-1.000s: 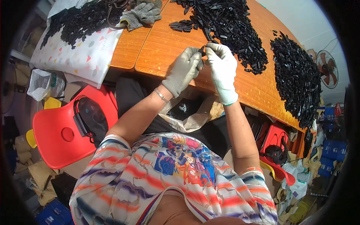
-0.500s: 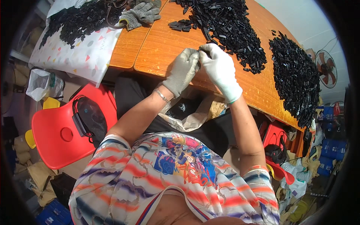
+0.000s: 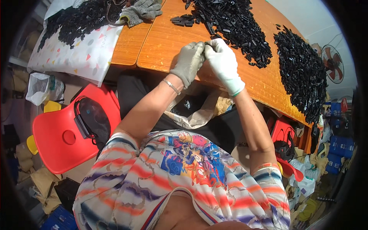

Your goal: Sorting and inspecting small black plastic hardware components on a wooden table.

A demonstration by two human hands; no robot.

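Note:
My left hand, in a grey-coated glove, and my right hand, in a white glove, meet fingertip to fingertip above the near edge of the wooden table. Both are closed in a pinch. Whatever lies between the fingers is hidden by the gloves. Just beyond them spreads a heap of small black plastic pieces, with a few loose ones at its left end. Below the hands, an open pale bag with something dark inside sits between my legs.
A second black heap lies on the right, near a fan. At the left, more black pieces cover a patterned sheet, beside a grey knitted glove. A red chair holding a black bag stands at my left.
Both hands have shifted slightly away from my body, farther over the table, with fingertips still together. The whole view has tilted a little.

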